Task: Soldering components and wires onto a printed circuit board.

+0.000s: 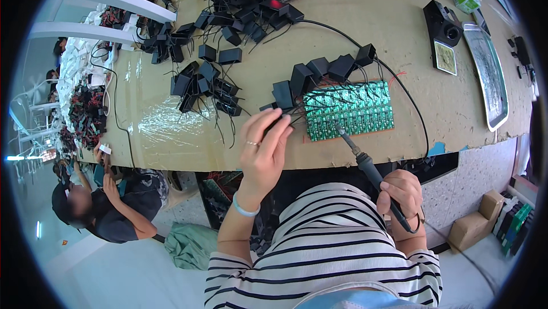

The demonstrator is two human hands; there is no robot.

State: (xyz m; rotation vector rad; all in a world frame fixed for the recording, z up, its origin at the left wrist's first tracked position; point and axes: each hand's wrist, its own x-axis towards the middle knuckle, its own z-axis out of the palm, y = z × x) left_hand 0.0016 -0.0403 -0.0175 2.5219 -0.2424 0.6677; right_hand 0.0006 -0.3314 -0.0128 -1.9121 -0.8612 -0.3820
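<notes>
Left hand (pixel 264 148) pinches black component (pixel 274 122) at board's (pixel 349 109) 9 o'clock edge. Right hand (pixel 401 190) grips soldering iron (pixel 365 162), tip on board at 6 o'clock.

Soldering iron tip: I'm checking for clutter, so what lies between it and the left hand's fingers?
In the head view, thin black wires and the near-left corner of the green circuit board panel lie between the soldering iron tip and the left hand.

head cam | worn, looks steeply down | close over workbench (pixel 365 18) edge | fisheye, single view
</notes>
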